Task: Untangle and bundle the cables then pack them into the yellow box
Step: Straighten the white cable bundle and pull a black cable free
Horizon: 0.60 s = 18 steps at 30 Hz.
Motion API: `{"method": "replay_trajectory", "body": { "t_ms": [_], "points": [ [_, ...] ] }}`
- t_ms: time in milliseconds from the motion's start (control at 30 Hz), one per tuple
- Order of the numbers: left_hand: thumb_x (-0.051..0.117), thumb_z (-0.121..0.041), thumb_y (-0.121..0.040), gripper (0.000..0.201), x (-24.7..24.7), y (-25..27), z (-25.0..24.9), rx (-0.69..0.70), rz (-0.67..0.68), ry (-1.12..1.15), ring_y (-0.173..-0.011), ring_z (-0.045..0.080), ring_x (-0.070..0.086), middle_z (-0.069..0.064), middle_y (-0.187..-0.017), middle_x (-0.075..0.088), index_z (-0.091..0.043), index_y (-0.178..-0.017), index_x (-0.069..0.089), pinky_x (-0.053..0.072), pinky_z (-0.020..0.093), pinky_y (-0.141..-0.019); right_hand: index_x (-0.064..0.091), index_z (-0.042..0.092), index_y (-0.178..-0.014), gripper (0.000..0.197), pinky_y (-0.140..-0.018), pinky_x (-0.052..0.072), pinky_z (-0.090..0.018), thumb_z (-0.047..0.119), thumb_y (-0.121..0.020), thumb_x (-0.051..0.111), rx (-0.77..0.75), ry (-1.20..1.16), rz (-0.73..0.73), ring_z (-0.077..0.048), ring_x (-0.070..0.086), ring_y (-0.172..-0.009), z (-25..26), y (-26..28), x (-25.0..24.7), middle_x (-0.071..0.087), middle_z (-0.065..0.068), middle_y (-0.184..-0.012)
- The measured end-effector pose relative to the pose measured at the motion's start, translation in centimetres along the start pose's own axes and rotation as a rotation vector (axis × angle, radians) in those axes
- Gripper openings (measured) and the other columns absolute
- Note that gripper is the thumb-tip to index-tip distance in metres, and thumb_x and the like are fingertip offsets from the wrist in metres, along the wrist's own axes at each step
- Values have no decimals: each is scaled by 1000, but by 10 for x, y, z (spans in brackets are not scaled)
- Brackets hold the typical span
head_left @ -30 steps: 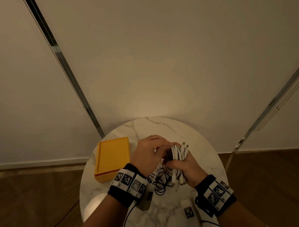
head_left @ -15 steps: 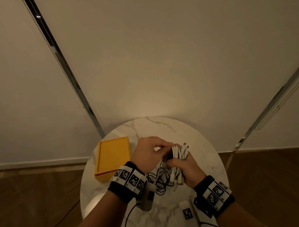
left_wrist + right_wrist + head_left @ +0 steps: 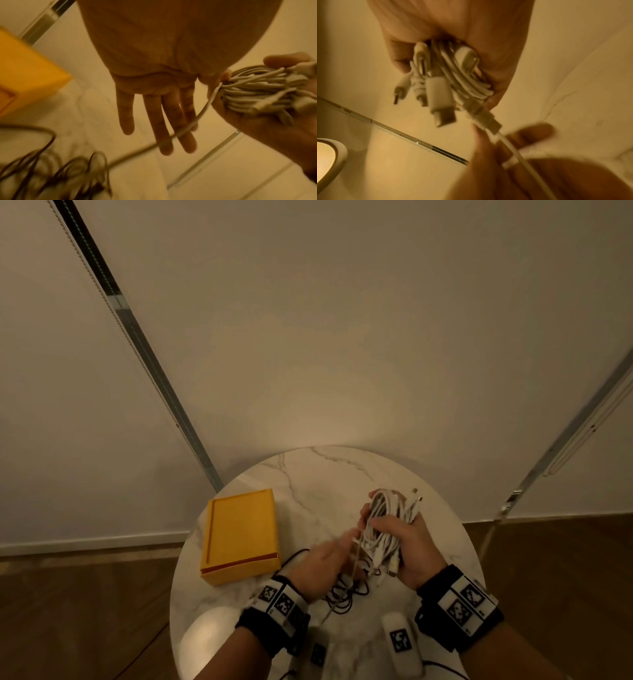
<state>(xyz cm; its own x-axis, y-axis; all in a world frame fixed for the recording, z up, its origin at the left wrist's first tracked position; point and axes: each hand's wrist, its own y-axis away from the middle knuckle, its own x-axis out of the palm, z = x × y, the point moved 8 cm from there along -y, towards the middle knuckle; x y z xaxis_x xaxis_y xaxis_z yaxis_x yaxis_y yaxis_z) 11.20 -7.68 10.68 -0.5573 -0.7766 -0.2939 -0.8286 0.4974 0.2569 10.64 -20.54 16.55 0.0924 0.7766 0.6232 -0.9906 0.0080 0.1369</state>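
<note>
My right hand (image 3: 402, 539) grips a coiled bundle of white cables (image 3: 382, 518) above the round marble table (image 3: 329, 474), with connectors sticking out at both ends. In the right wrist view the bundle (image 3: 464, 78) sits in the curled fingers with plugs hanging down. My left hand (image 3: 325, 565) is just left of the bundle with straight fingers (image 3: 163, 119). A loose white strand (image 3: 199, 116) runs from the bundle across them. Dark cables (image 3: 346, 590) lie tangled on the table under my hands. The yellow box (image 3: 239, 535) stands closed at the left.
Two small white devices with marker tags (image 3: 400, 642) (image 3: 318, 652) lie near the table's front edge. A pale wall with metal rails rises behind the table, and wood floor surrounds it. A lit lamp rim (image 3: 327, 155) shows in the right wrist view.
My left hand has let go of the bundle and dropped toward me, its fingers now straight with one strand trailing over them. My right hand still holds the bundle.
</note>
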Motion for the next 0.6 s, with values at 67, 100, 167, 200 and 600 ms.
{"method": "replay_trajectory", "body": {
  "t_ms": [67,100,167,200,600],
  "points": [
    [29,-62,-102,56,24,11,16,-104,123,-57,-86,13,69,-4,-85,75,-25,-93,70,53,43,-94,63,6,-105,33,-80,58,-49,-9,-75,64,-46,-26,-68,-29,62,-77,9,-3,-11,63,-15,-88],
    [31,-59,-102,50,33,15,24,-125,155,-96,-83,14,67,-6,-81,74,-28,-91,68,53,46,-94,62,7,-104,30,-81,58,-50,-12,-81,61,-72,-42,-96,-28,62,-78,14,-5,-16,63,-14,-88],
    [37,-48,-104,33,45,21,35,-145,191,-183,-79,11,64,-9,-76,69,-31,-93,64,52,49,-95,62,9,-104,28,-81,59,-54,-12,-89,53,-115,-50,-138,-29,63,-81,21,-8,-26,63,-13,-89],
    [38,-43,-104,25,47,22,38,-142,187,-209,-76,10,62,-9,-75,67,-32,-99,60,54,47,-91,61,10,-105,28,-83,58,-59,-11,-90,52,-127,-49,-147,-31,64,-84,22,-9,-31,63,-13,-90],
    [49,-37,-103,21,7,41,-61,342,-36,-630,-77,3,43,-17,-86,45,-26,-106,66,33,18,-66,59,14,-102,46,-68,48,-18,-16,-71,76,-365,746,-109,-6,52,-68,35,-7,-15,56,-4,-87]
  ]
}}
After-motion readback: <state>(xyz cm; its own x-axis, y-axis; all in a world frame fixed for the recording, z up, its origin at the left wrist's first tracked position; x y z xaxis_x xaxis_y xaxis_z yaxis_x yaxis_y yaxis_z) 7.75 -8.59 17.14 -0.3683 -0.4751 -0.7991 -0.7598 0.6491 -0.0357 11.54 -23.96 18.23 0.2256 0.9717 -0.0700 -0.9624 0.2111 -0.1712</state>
